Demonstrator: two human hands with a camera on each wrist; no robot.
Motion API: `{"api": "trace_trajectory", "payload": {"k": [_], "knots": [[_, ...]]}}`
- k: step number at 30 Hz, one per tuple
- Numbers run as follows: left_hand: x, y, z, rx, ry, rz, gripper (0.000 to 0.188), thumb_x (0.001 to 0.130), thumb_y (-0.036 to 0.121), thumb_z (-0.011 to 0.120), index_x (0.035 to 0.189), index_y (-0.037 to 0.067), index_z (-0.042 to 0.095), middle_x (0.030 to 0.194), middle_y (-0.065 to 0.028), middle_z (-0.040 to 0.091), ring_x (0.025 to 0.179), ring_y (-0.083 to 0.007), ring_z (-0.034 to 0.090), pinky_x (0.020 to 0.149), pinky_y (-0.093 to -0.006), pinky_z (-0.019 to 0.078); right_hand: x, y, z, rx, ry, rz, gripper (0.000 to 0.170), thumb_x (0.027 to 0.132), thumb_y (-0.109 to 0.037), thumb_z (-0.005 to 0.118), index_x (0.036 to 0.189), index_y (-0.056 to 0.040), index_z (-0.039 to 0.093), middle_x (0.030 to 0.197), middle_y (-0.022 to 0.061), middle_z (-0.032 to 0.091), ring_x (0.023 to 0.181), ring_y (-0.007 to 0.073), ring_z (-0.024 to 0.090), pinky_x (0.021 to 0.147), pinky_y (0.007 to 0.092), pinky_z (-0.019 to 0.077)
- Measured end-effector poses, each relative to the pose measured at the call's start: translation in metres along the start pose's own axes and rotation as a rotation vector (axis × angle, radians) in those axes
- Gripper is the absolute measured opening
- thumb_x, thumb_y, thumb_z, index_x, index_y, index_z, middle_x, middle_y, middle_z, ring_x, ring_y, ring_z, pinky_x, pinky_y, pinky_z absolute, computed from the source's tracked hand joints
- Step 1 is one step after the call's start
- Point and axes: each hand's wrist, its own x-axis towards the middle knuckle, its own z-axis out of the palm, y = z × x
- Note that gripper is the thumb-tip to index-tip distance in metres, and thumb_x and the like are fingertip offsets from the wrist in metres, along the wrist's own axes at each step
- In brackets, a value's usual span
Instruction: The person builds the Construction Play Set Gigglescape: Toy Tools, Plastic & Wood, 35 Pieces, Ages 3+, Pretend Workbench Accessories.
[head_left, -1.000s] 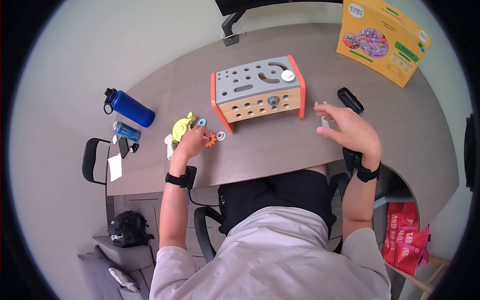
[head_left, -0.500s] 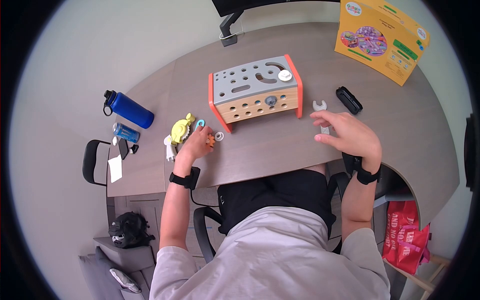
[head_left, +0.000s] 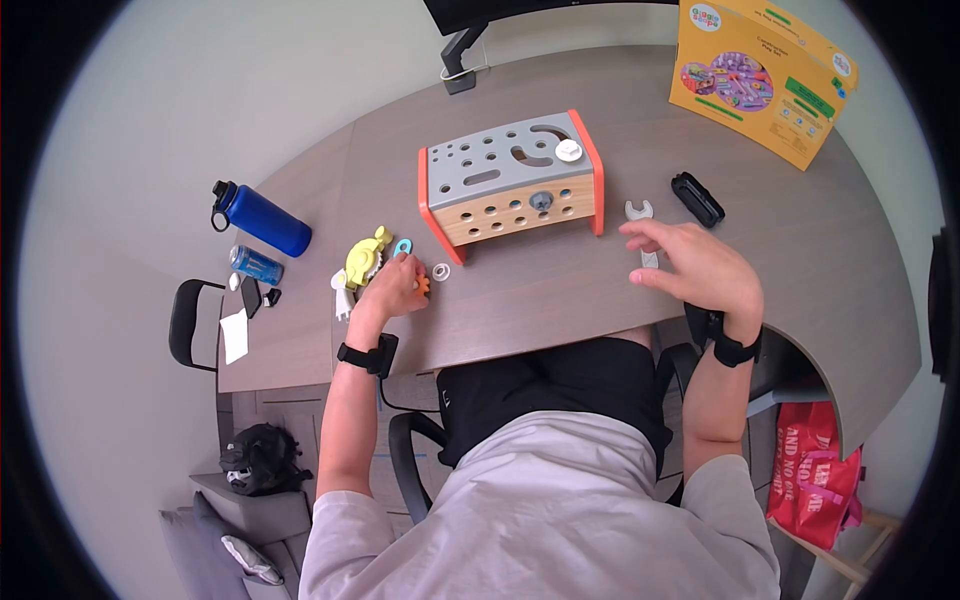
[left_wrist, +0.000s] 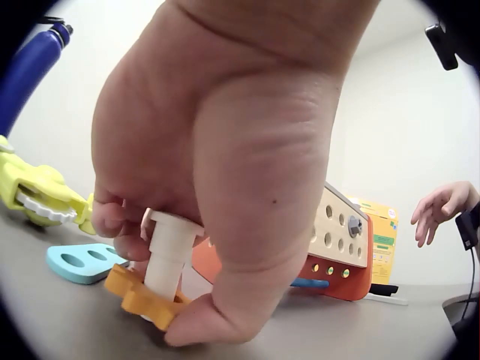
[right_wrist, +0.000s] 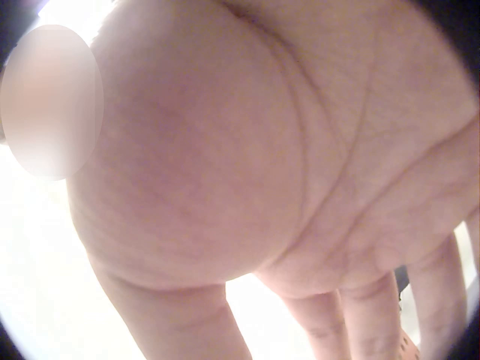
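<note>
My left hand (head_left: 393, 287) grips an orange toy gear (left_wrist: 142, 296) low over the table, the thumb at the gear's edge. A white plastic bolt (left_wrist: 169, 251) stands through the gear, with the fingers curled behind it. Close by lie a turquoise strip with holes (head_left: 403, 246), a small white ring (head_left: 441, 272) and a yellow toy with a toothed white wheel (head_left: 362, 262). With fingers loosely spread, my right hand (head_left: 700, 268) hovers above a pale toy wrench (head_left: 638, 210) and holds nothing; the palm fills the right wrist view.
Between the hands stands a toy workbench (head_left: 500, 165) with red ends, a grey bolt (head_left: 541, 201) in front and a white one (head_left: 568, 150) on top. A black case (head_left: 698, 200) and yellow box (head_left: 765, 85) are right; a blue bottle (head_left: 265, 218) and can (head_left: 257, 265) are left.
My left hand has shifted slightly right and its fingers have closed over the orange gear, covering more of it. My right hand has moved slightly, exposing the wrench's head.
</note>
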Motion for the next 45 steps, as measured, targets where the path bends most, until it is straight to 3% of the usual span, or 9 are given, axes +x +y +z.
{"api": "trace_trajectory", "payload": {"k": [6,14,18,23,27,33,40,42,45], "knots": [[-0.008,0.002,-0.001,0.001,0.072,-0.017,0.049,0.071,0.015,0.086,0.114,0.001,0.066,0.119,-0.0175,0.065,0.121,-0.0383,0.06,0.106,-0.0457,0.0519,-0.001,-0.001,-0.001,-0.023,0.01,-0.008,0.052,0.095,-0.028,0.078,0.138,-0.0055,0.06,0.122,0.0183,0.076,0.112,0.0377,0.07,0.096,0.0439,0.0544],[-0.017,0.006,-0.005,-0.079,0.127,-0.022,0.045,0.087,0.016,0.071,0.12,-0.001,0.046,0.1,-0.0274,0.068,0.107,-0.0454,0.067,0.095,-0.0518,0.0531,0.0,-0.001,0.0,-0.008,-0.003,0.003,0.052,0.096,-0.028,0.078,0.139,-0.0058,0.06,0.123,0.0184,0.076,0.114,0.0376,0.07,0.098,0.0435,0.0537],[-0.022,0.012,-0.01,-0.161,0.13,-0.032,0.041,0.088,0.014,0.062,0.122,0.002,0.043,0.105,-0.0289,0.065,0.108,-0.0485,0.065,0.095,-0.0536,0.0504,0.001,-0.001,-0.001,-0.01,-0.01,0.001,0.053,0.096,-0.029,0.078,0.14,-0.0059,0.06,0.123,0.0184,0.076,0.114,0.0381,0.07,0.098,0.0439,0.0538],[-0.03,0.023,-0.016,-0.306,0.222,0.101,0.043,0.088,0.01,0.054,0.129,0.001,0.045,0.121,-0.0238,0.058,0.118,-0.0415,0.06,0.099,-0.0503,0.0472,0.003,0.0,0.001,-0.007,-0.014,-0.003,0.053,0.095,-0.029,0.078,0.14,-0.0063,0.059,0.123,0.0184,0.076,0.113,0.0393,0.07,0.098,0.0444,0.054],[-0.045,0.061,-0.041,-0.354,0.187,0.122,0.043,0.085,0.006,0.053,0.128,0.002,0.047,0.122,-0.017,0.051,0.113,-0.0341,0.055,0.1,-0.044,0.0457,0.005,-0.002,0.001,-0.006,-0.012,-0.001,0.054,0.096,-0.03,0.077,0.141,-0.0066,0.059,0.124,0.0184,0.075,0.114,0.0397,0.069,0.099,0.0448,0.0531],[-0.047,0.086,-0.049,-0.721,0.263,0.314,0.047,0.078,0.025,0.044,0.12,0.005,0.052,0.113,-0.0078,0.046,0.102,-0.021,0.046,0.091,-0.0309,0.0388,0.008,-0.002,0.004,0.002,-0.026,0.008,0.054,0.096,-0.032,0.075,0.141,-0.0056,0.059,0.126,0.0187,0.075,0.117,0.039,0.069,0.104,0.0446,0.0511],[-0.049,0.11,-0.05,-0.814,0.305,0.306,0.048,0.084,0.027,0.042,0.124,0.006,0.058,0.114,-0.0076,0.047,0.103,-0.0204,0.048,0.09,-0.0313,0.0399,0.006,-0.002,0.004,0.011,-0.035,-0.025,0.055,0.096,-0.03,0.076,0.141,-0.0047,0.059,0.125,0.0191,0.075,0.119,0.0375,0.07,0.103,0.0443,0.0526],[-0.046,0.107,-0.047,-0.704,0.375,0.455,0.047,0.09,0.023,0.041,0.13,0.006,0.058,0.117,-0.0087,0.049,0.104,-0.0214,0.05,0.09,-0.0319,0.0431,0.009,-0.005,0.003,0.024,-0.044,-0.077,0.055,0.096,-0.03,0.077,0.141,-0.0048,0.059,0.124,0.0191,0.075,0.118,0.0375,0.07,0.101,0.0444,0.0536],[-0.052,0.113,-0.046,-0.742,0.374,0.448,0.044,0.094,0.016,0.044,0.135,0.007,0.058,0.121,-0.0098,0.05,0.107,-0.0224,0.052,0.091,-0.033,0.0459,0.007,-0.011,0.0,0.06,-0.061,-0.02,0.056,0.095,-0.029,0.079,0.142,-0.0054,0.059,0.121,0.0194,0.076,0.115,0.0369,0.072,0.097,0.0439,0.0559]]}}
